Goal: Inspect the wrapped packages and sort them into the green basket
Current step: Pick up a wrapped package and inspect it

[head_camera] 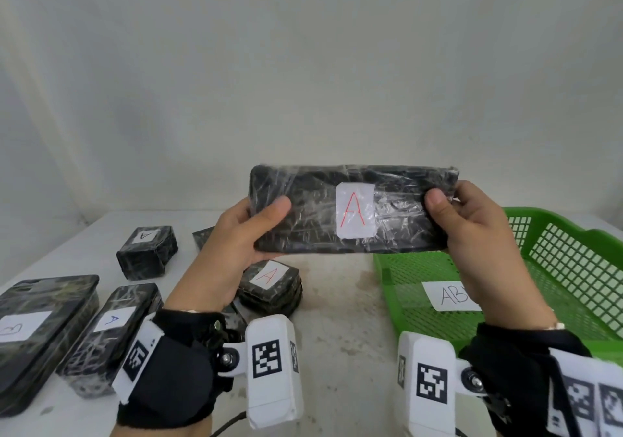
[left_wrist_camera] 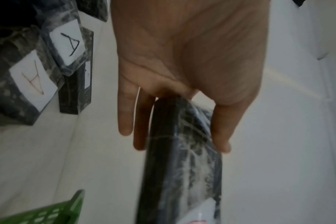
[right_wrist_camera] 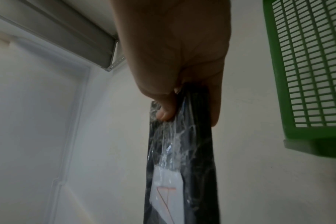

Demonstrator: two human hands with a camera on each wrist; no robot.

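A long wrapped package (head_camera: 350,210) labelled A is being held up above the bench (head_camera: 337,288), pinched at either end by left hand (head_camera: 232,251) and right hand (head_camera: 478,234). The green basket (head_camera: 573,268) is holding only a paper slip; five packages are lying unsorted.

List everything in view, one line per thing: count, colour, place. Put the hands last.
held package: one, black under clear wrap, white label with red A, raised over the table between both hands.
packages on the table: at least five, black, wrapped, left and centre; labels read A, one large flat one looks like B.
green basket: one, green mesh, right side of the table.
basket label: one, white, inside the basket, partly hidden by the right hand.
table: one, white, stained.
wrist cameras: two, white with black markers, on black straps.
left hand: grips the package's left end.
right hand: grips its right end.
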